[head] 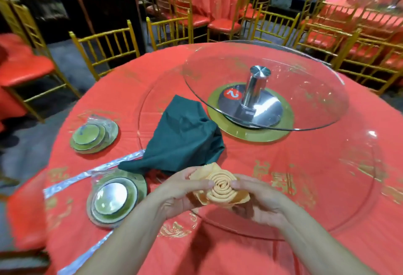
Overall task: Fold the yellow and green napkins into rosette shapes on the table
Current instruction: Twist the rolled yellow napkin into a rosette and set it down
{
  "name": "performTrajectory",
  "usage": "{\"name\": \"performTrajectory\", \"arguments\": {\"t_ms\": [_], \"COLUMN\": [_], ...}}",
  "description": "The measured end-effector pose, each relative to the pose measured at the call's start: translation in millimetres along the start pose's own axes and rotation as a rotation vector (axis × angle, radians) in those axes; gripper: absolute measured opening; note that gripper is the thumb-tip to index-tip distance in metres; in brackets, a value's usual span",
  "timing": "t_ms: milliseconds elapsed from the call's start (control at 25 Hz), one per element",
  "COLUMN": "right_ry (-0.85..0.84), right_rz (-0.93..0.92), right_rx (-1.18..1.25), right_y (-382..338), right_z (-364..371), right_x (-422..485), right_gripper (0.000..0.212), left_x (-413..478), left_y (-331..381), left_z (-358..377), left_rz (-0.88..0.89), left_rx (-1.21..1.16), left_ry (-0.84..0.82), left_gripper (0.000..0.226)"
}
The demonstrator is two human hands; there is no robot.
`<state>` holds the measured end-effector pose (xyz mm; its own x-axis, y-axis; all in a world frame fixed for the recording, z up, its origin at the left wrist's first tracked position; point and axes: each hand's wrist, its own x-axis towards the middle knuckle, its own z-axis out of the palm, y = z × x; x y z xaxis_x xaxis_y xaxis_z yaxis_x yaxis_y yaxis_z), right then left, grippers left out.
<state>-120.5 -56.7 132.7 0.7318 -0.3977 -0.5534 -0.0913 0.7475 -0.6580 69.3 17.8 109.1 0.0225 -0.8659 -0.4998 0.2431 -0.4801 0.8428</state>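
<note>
Head view showed the yellow napkin (220,188) rolled into a tight spiral rosette and held just above the red tablecloth (283,187), cradled between both hands. Left hand (183,194) curled around its left side, thumb tip pressed against the outer coil; right hand (259,198) gripped the right side in the same way, thumb on the spiral's edge. Loose petal-like corners stuck out under and behind the coil, between the palms. Just beyond the hands, the green napkin (185,137) lay crumpled and unfolded on the cloth, its near edge close behind the rosette. A glass turntable (316,82) stood farther back, and two stacks of wrapped plates (115,200) sat to the left.
</note>
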Motion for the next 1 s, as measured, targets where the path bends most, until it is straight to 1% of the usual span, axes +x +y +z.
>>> {"name": "performTrajectory", "arguments": {"t_ms": [80, 200, 280, 400, 520, 600, 640, 760, 840, 920, 1000], "right_ry": [-0.006, 0.033, 0.051, 0.059, 0.073, 0.082, 0.085, 0.109, 0.106, 0.129, 0.184], "right_rz": [0.014, 0.025, 0.033, 0.038, 0.042, 0.027, 0.021, 0.017, 0.018, 0.013, 0.001], "right_rx": [-0.026, -0.057, -0.056, -0.068, -0.042, -0.005, 0.004, 0.076, 0.118, 0.109, 0.092], "right_y": [0.5, 4.8, 10.3, 22.5, 48.9, 68.3, 75.5, 88.6, 92.2, 90.6, 81.9], "right_z": [19.8, 51.6, 76.6, 126.4, 180.9, 216.1, 230.5, 265.1, 277.9, 285.7, 289.8], "right_x": [3.8, 14.0, 23.9, 40.5, 56.1, 66.5, 71.8, 88.7, 99.7, 113.5, 134.3], "right_gripper": [0.029, 0.024, 0.025, 0.029, 0.037, 0.047, 0.048, 0.038, 0.036, 0.03, 0.019], "left_x": [-19.8, -52.5, -67.9, -95.3, -130.7, -152.6, -160.8, -171.7, -169.4, -160.0, -144.8], "left_y": [5.9, 14.9, 18.6, 24.8, 25.7, 22.7, 22.1, 20.1, 20.8, 22.3, 28.2], "left_z": [-10.7, -28.3, -44.2, -85.6, -136.3, -171.5, -187.0, -229.2, -247.9, -261.7, -274.1], "left_rz": [0.034, 0.048, 0.039, 0.038, 0.016, 0.008, 0.005, -0.036, -0.054, -0.053, -0.058], "left_rx": [0.011, -0.21, -0.274, -0.242, -0.191, -0.174, -0.172, -0.175, -0.174, -0.178, -0.186], "left_ry": [0.006, -0.118, -0.071, 0.052, 0.049, 0.034, 0.031, 0.022, 0.028, 0.053, 0.092], "left_gripper": [0.05, 0.034, 0.028, 0.019, 0.012, 0.012, 0.014, 0.026, 0.032, 0.025, 0.016]}}
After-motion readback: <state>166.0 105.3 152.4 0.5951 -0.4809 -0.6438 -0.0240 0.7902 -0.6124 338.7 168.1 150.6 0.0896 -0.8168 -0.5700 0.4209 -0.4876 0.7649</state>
